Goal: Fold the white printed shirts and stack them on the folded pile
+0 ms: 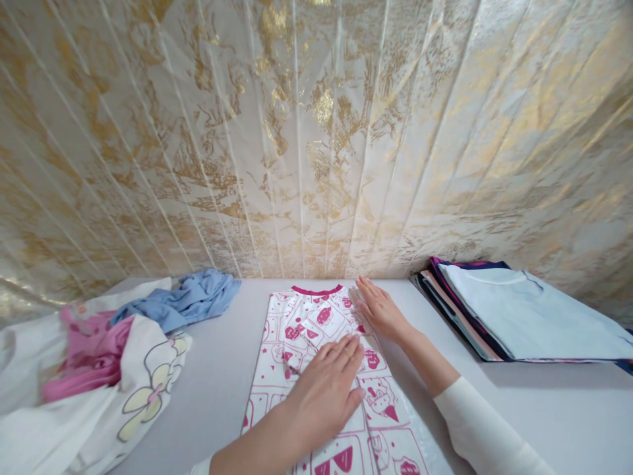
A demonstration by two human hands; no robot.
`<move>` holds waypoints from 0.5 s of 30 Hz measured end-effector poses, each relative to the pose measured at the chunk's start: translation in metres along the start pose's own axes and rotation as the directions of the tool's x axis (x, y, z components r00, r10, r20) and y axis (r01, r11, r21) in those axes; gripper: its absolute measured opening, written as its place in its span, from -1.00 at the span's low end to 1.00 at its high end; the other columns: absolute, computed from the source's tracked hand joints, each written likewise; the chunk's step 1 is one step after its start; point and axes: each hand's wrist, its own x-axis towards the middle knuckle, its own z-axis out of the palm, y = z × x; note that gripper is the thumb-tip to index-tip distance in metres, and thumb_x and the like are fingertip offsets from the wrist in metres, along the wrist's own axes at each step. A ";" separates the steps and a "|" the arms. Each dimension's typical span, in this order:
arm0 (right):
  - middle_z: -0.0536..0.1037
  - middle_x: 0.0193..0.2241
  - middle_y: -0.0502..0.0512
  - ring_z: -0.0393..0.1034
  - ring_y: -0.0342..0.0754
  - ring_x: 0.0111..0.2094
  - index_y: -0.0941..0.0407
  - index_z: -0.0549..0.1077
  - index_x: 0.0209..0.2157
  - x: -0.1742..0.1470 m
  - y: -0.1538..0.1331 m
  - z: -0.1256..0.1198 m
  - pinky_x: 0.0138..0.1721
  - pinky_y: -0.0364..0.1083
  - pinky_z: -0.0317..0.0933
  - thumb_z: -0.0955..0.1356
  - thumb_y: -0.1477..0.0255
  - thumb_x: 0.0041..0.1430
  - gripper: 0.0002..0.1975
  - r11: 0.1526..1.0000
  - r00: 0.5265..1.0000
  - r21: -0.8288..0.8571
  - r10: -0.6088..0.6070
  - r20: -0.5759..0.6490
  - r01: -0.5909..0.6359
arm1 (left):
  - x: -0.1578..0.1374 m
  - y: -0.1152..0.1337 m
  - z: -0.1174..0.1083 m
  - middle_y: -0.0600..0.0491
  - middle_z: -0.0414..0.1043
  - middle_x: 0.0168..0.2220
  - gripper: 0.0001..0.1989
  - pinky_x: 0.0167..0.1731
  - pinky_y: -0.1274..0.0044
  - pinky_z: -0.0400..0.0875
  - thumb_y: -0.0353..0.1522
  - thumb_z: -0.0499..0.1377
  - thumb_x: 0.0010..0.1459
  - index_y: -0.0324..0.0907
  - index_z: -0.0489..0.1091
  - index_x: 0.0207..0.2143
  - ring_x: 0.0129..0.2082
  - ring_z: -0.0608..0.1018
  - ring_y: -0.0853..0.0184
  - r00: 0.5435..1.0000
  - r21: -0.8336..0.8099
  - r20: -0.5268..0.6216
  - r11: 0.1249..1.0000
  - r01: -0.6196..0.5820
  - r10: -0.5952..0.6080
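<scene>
From my end of the head feed, the printed top (321, 323) lies flat mid-desk (217, 396), its dark pink collar (316, 291) close to the back edge. Smoothing looks like the step in hand, so I'd go for light, even palm pressure from the centre outward, no dragging, or the folded layers could skew. The left hand (329, 386) lies palm down on the middle of the cloth, fingers straight and nearly together, thumb out a little, forearm angling in from the near side. The right hand (378, 307) reaches further toward the back edge, along the top's right side, fingers also straight and close together, gripping nothing. I'd true up that side before pressing harder
</scene>
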 end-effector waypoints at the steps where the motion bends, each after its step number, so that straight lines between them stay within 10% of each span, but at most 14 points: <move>1: 0.08 0.32 0.27 -0.04 0.09 0.32 0.17 0.12 0.29 0.001 -0.006 0.003 0.25 0.13 -0.03 0.13 0.35 0.34 -0.47 0.998 0.999 0.043 -0.036 -0.003 0.036 | 0.000 0.000 0.003 -0.10 -0.13 0.37 -0.44 0.30 0.32 -0.09 -0.21 -0.08 0.38 -0.27 -0.05 0.33 0.36 -0.03 0.22 1.000 0.004 -0.028 1.000 -0.005 0.006; 15: 0.60 -0.23 0.07 0.36 0.04 -0.13 0.08 0.54 -0.13 0.063 0.007 -0.001 0.02 0.05 0.16 0.25 0.63 0.11 -0.64 0.931 0.997 0.357 -0.076 -0.033 0.083 | 0.001 0.003 0.002 -0.02 -0.04 0.36 -0.47 0.29 0.23 -0.09 -0.12 -0.08 0.37 -0.14 0.06 0.29 0.35 -0.01 0.19 0.985 -0.052 -0.065 0.985 -0.163 0.160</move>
